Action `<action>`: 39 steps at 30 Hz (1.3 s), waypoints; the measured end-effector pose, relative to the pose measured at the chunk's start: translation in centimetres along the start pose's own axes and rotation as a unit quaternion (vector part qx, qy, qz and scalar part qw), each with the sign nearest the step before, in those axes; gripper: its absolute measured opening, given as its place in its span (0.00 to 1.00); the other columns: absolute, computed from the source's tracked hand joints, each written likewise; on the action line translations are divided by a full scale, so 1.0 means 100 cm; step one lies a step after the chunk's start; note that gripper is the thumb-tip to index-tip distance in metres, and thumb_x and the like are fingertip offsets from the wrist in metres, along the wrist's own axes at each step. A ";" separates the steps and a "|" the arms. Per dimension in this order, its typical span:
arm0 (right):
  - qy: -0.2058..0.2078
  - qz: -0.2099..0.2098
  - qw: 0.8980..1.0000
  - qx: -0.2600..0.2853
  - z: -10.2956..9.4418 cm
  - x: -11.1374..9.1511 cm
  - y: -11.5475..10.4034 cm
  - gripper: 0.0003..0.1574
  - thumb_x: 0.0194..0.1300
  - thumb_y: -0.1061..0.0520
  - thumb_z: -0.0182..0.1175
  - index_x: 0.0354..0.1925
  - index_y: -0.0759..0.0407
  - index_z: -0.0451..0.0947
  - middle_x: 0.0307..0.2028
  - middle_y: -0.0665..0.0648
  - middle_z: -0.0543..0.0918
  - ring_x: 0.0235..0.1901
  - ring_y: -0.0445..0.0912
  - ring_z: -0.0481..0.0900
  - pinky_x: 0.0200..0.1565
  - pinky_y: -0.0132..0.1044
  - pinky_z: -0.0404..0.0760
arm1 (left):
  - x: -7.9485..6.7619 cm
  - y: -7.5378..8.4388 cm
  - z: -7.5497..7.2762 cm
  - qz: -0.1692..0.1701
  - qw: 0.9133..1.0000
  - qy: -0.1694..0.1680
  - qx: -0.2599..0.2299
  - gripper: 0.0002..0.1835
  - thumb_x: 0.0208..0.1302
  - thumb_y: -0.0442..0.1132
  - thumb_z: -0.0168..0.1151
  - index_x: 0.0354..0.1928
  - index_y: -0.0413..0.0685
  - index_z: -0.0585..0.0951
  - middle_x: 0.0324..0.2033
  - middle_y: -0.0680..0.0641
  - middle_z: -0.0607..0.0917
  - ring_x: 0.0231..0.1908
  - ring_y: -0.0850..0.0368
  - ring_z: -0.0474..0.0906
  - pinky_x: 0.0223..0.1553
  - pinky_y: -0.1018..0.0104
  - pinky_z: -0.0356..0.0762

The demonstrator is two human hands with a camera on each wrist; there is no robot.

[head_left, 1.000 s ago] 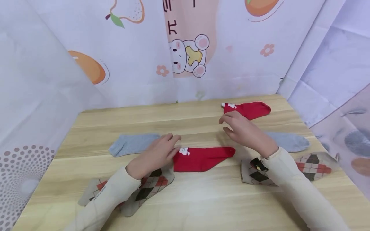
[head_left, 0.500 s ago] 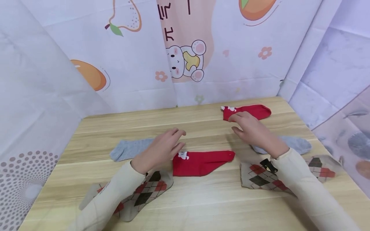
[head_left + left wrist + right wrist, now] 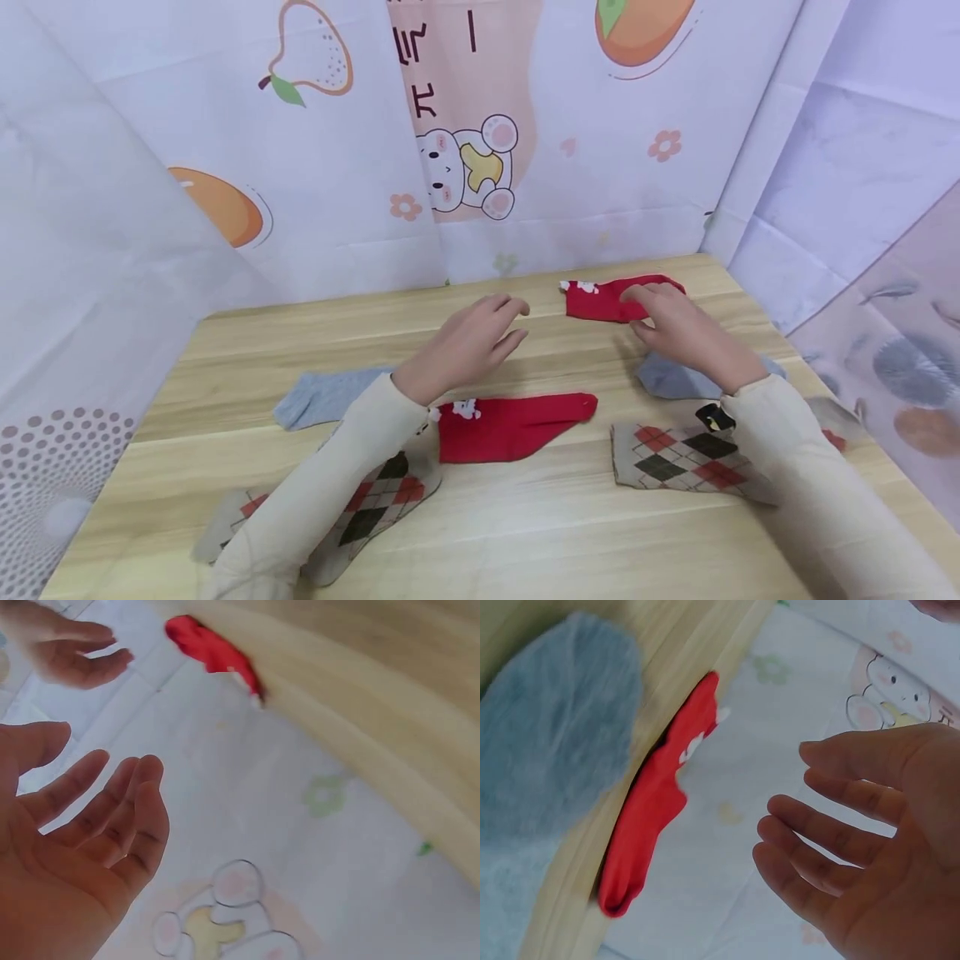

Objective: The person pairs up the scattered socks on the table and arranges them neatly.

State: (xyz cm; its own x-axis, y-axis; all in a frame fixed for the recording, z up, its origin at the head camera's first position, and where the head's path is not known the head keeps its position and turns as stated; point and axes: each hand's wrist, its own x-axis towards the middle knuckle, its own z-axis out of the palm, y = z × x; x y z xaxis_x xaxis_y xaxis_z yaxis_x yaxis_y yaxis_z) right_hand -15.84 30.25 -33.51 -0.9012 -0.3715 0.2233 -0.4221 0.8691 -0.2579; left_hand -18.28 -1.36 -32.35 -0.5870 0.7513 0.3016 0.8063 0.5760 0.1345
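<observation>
My left hand (image 3: 468, 346) hovers over the middle of the table with loosely bent fingers and nothing in them. Just below it in the head view lies a red sock (image 3: 517, 427) with a white figure at its cuff. My right hand (image 3: 686, 333) is above the back right, its fingertips overlapping a second red sock (image 3: 596, 302) in the head view. In the right wrist view that red sock (image 3: 649, 810) lies apart from the relaxed, bare fingers (image 3: 817, 832). A grey-blue sock (image 3: 675, 379) is partly hidden under the right wrist.
Another grey-blue sock (image 3: 322, 398) lies at the left. Argyle socks lie nearer the front, one argyle sock (image 3: 375, 500) under the left forearm, the other argyle sock (image 3: 675, 458) beside the right sleeve. A printed curtain (image 3: 330, 208) borders the table's back edge.
My left hand has moved right and farther back, past the grey-blue sock. My right hand has shifted right, now over the far red sock. The socks stay in place as the head view shifts.
</observation>
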 end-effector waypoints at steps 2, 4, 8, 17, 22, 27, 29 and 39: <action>0.007 -0.003 1.000 0.001 -0.001 0.001 0.006 0.23 0.60 0.68 0.64 0.53 0.73 0.73 0.48 0.71 0.81 0.49 0.65 0.77 0.53 0.59 0.76 | 0.011 0.004 -0.002 0.001 1.000 -0.002 -0.003 0.17 0.71 0.45 0.60 0.58 0.48 0.77 0.49 0.49 0.81 0.45 0.58 0.79 0.49 0.66 0.79; 0.012 0.004 1.000 0.000 -0.002 0.001 0.012 0.23 0.61 0.68 0.64 0.54 0.73 0.73 0.48 0.72 0.81 0.50 0.66 0.78 0.53 0.60 0.75 | 0.021 0.007 -0.002 0.004 1.000 -0.006 -0.010 0.17 0.71 0.45 0.59 0.58 0.49 0.77 0.50 0.50 0.81 0.45 0.59 0.78 0.48 0.68 0.79; 0.007 0.034 0.999 0.004 -0.006 0.003 0.024 0.25 0.64 0.66 0.63 0.57 0.74 0.71 0.52 0.73 0.79 0.54 0.67 0.75 0.56 0.61 0.73 | 0.040 0.009 0.003 0.012 1.000 -0.006 -0.026 0.17 0.72 0.45 0.59 0.58 0.48 0.77 0.50 0.49 0.81 0.42 0.60 0.77 0.46 0.69 0.78; 0.012 0.048 0.999 0.006 -0.009 0.008 0.044 0.24 0.64 0.67 0.61 0.56 0.76 0.71 0.51 0.75 0.78 0.52 0.67 0.76 0.55 0.61 0.73 | 0.071 0.006 0.017 0.004 1.000 0.001 -0.028 0.15 0.71 0.44 0.59 0.56 0.47 0.78 0.43 0.50 0.80 0.39 0.60 0.75 0.42 0.71 0.76; 0.016 0.061 0.998 0.007 -0.008 0.011 0.057 0.24 0.64 0.67 0.60 0.56 0.77 0.71 0.50 0.76 0.79 0.49 0.66 0.76 0.51 0.60 0.74 | 0.089 0.002 0.027 0.003 1.000 -0.012 -0.023 0.14 0.72 0.45 0.57 0.54 0.48 0.78 0.42 0.50 0.80 0.38 0.61 0.74 0.42 0.72 0.75; 0.016 0.074 0.997 0.013 -0.008 0.013 0.068 0.23 0.65 0.67 0.58 0.56 0.77 0.70 0.50 0.76 0.78 0.49 0.66 0.76 0.52 0.61 0.73 | 0.103 -0.002 0.042 -0.004 0.999 -0.020 -0.030 0.13 0.71 0.44 0.58 0.52 0.47 0.79 0.40 0.50 0.79 0.37 0.60 0.74 0.42 0.71 0.75; 0.013 0.079 0.997 0.015 -0.006 0.014 0.073 0.23 0.65 0.67 0.58 0.56 0.77 0.70 0.50 0.77 0.78 0.50 0.67 0.76 0.52 0.61 0.73 | 0.107 -0.003 0.050 -0.011 0.999 -0.028 -0.033 0.14 0.70 0.44 0.59 0.53 0.46 0.78 0.40 0.50 0.79 0.38 0.60 0.74 0.42 0.71 0.74; -0.008 0.117 0.993 0.020 0.005 0.018 0.094 0.23 0.66 0.66 0.58 0.57 0.77 0.69 0.48 0.76 0.78 0.48 0.66 0.76 0.51 0.61 0.75 | 0.130 -0.008 0.084 -0.029 0.998 -0.048 -0.031 0.12 0.72 0.43 0.56 0.51 0.46 0.78 0.40 0.49 0.76 0.39 0.58 0.72 0.43 0.69 0.73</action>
State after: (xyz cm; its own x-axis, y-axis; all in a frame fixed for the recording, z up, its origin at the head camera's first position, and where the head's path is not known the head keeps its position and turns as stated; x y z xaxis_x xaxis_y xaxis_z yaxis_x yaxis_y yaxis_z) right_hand -21.47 37.53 -36.02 -0.9764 -0.1661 0.1384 -0.2042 0.9183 -0.3390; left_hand -27.14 10.67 -36.44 -0.6353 0.7462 0.1991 0.7715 0.6013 0.2081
